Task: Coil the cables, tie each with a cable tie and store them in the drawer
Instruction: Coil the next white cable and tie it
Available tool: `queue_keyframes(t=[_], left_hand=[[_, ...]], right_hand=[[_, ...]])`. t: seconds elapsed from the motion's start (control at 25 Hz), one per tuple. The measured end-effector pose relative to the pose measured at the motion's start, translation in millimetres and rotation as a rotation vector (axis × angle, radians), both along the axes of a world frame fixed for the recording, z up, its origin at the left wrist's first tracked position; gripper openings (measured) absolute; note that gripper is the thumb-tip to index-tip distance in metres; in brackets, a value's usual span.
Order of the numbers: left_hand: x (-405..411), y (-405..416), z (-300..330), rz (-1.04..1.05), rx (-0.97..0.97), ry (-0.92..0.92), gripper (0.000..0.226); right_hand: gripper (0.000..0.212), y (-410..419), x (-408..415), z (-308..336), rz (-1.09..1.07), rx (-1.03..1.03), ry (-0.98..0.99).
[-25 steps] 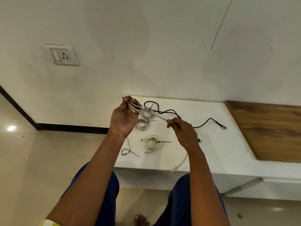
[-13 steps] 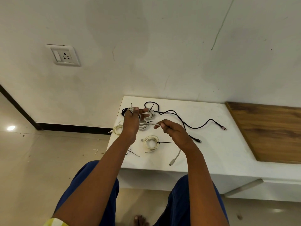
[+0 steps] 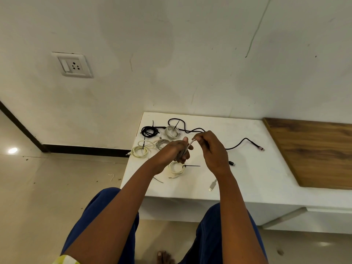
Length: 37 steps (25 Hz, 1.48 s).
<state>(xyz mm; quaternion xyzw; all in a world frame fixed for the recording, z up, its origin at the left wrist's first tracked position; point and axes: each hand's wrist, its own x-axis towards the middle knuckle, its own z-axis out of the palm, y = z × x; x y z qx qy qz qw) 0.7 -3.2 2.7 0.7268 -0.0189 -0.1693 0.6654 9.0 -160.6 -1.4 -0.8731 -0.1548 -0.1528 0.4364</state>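
Observation:
A white cable (image 3: 189,147) is looped around the fingers of my left hand (image 3: 176,152), which grips the loops above the white counter (image 3: 257,174). My right hand (image 3: 212,149) pinches the same cable just right of the loops; its free plug end (image 3: 212,185) hangs below my right wrist. Several coiled and tied cables lie on the counter: a black coil (image 3: 150,131), a cream coil (image 3: 140,150), a grey-white coil (image 3: 172,131) and a white coil (image 3: 177,168) with a black tie sticking out. A long black cable (image 3: 242,143) lies uncoiled to the right.
A loose black cable tie (image 3: 158,180) lies near the counter's front edge. A wooden panel (image 3: 312,151) covers the counter's right part. A drawer front with a handle (image 3: 285,217) sits below right. A wall socket (image 3: 73,65) is at upper left. My knees are against the counter.
My left hand has dropped lower and turned with the loops on it. My right hand has come up close to it, bringing another stretch of the white cable; the hanging plug end has shortened.

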Motion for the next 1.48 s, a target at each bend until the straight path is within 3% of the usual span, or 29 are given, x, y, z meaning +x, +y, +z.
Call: queue_keyframes(t=[0.08, 0.2, 0.4, 0.56, 0.72, 0.84, 0.96, 1.32, 1.48], left_hand=[[0, 0, 3, -0.084, -0.157, 0.080, 0.042], [0, 3, 10, -0.138, -0.432, 0.199, 0.034], [-1, 6, 20, -0.094, -0.843, 0.293, 0.023], [3, 11, 24, 0.046, -1.177, 0.283, 0.024], [8, 16, 21, 0.312, -1.237, 0.164, 0.027], [13, 23, 17, 0.518, -1.100, 0.118, 0.024], [14, 22, 11, 0.633, -0.857, 0.083, 0.022], [6, 5, 0, 0.331, 0.202, -0.107, 0.029], [4, 8, 0, 0.203, 0.310, -0.088, 0.035]], right_hand=[[0.011, 1, 0, 1, -0.017, 0.025, 0.005], [0.024, 5, 1, 5, -0.015, 0.171, 0.065], [0.015, 11, 2, 3, -0.019, 0.236, 0.084], [0.022, 10, 2, -3, -0.029, -0.066, 0.167], [0.036, 14, -3, -4, 0.002, -0.394, 0.243], [0.039, 17, -4, -2, 0.044, -0.468, 0.224], [0.029, 23, -1, -3, 0.162, -0.520, 0.172], [0.032, 27, -6, -4, 0.229, -0.519, 0.019], [0.022, 23, -8, -4, 0.195, -0.438, 0.072]])
